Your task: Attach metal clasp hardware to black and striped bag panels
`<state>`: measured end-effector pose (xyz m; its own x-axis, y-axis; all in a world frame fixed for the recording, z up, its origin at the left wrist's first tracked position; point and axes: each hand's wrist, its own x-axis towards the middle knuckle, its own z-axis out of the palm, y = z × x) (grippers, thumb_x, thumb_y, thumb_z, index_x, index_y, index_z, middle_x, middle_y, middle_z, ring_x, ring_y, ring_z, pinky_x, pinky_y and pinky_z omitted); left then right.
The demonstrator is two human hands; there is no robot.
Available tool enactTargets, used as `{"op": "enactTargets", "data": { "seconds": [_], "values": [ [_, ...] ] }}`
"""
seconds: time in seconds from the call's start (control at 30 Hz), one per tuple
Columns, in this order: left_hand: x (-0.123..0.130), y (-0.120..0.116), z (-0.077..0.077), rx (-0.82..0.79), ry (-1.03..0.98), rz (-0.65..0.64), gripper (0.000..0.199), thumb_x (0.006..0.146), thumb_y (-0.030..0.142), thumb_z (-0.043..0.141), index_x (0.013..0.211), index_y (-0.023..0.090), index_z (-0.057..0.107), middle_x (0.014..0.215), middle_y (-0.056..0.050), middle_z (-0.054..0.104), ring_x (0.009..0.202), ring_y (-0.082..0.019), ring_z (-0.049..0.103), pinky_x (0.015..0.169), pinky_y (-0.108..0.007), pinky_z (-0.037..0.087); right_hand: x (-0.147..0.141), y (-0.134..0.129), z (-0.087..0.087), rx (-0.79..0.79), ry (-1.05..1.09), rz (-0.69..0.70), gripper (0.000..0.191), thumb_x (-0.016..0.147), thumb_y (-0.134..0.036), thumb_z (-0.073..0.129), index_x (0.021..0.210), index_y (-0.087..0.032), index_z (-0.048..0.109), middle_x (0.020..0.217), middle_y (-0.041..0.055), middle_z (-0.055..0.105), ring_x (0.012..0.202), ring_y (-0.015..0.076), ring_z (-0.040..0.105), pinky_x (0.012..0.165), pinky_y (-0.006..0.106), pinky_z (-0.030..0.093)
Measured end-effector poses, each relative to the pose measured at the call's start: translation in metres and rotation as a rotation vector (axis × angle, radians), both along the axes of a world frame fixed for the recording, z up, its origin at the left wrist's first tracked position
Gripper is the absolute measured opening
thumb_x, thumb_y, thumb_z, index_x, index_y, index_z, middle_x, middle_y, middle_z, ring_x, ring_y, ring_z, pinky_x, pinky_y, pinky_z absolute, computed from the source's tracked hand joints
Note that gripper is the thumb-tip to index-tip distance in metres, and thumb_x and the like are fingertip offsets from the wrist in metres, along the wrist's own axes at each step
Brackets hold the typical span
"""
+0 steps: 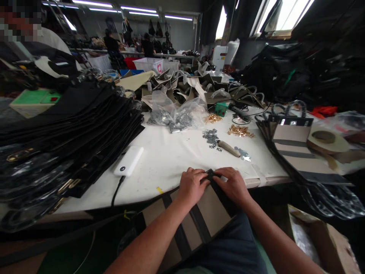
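Hands in work: 2, both on 1 striped panel [212, 205], beige with 2 dark cross-stripes visible and a dark end band. Panel lies aslant over the lap, its upper end at the front edge of the desk [168, 156].

Left hand [193, 186]: nearly closed, thumb and bent fingers pinching the dark end. Right hand [231, 183]: nearly closed, thumb and fingers on the same end, just beside the left. Fingertips almost meet; exact contact under them cannot be told.

Counts, beyond the hands: gold-coloured fittings, 2 heaps [241, 131], pieces too small to count; grey metal plates, 2 clusters [210, 136], likewise uncounted; 1 tool with a pale handle [229, 148], lying between those clusters; 1 small green box [221, 109]; clear plastic bags [188, 116], number unclear, with grey contents.

Left: 1 white device [129, 161] with 1 black cable [116, 192]; stack of black bags [85, 114], layers overlapping, uncounted. Right: stack of striped bags [293, 148], 1 tape roll [325, 137]; below, 1 open cardboard box [333, 243].

Obstructions: left forearm covers part of the panel; tool and plates occupy the surface just past the right hand; jumbled pieces [185, 85] fill the far side.
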<state>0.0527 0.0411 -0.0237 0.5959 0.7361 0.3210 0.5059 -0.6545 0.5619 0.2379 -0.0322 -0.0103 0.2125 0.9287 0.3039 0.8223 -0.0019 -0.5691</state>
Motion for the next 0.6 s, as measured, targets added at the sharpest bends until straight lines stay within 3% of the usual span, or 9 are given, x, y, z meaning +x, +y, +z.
{"op": "enactTargets", "data": {
  "seconds": [0.13,0.4,0.6],
  "values": [
    [0.001,0.003,-0.001,-0.033,-0.024,-0.005,0.020,0.083,0.032,0.080,0.103,0.027,0.077,0.110,-0.002,0.077,0.101,-0.026,0.063,0.084,-0.044,0.049,0.001,0.004,-0.013,0.002,0.004,-0.045,0.014,0.090,-0.038,0.068,0.090,-0.029,0.078,0.094,0.0041,0.078,0.096,0.0291,0.068,0.094,0.047,0.044],
    [0.000,0.015,-0.002,-0.082,-0.070,-0.062,0.024,0.076,0.030,0.086,0.096,0.024,0.076,0.106,-0.002,0.077,0.098,-0.025,0.063,0.085,-0.045,0.053,-0.004,0.000,-0.022,-0.003,0.039,-0.081,0.017,0.091,-0.044,0.068,0.094,-0.029,0.077,0.101,0.0061,0.076,0.103,0.0309,0.064,0.096,0.049,0.041],
    [-0.003,0.020,0.000,-0.019,-0.043,-0.102,0.021,0.078,0.031,0.085,0.094,0.023,0.074,0.104,-0.003,0.075,0.099,-0.026,0.061,0.083,-0.045,0.052,-0.009,0.001,-0.023,0.016,0.069,-0.124,0.020,0.091,-0.045,0.066,0.091,-0.029,0.078,0.107,0.0069,0.074,0.106,0.0305,0.064,0.099,0.049,0.043]
  ]
}}
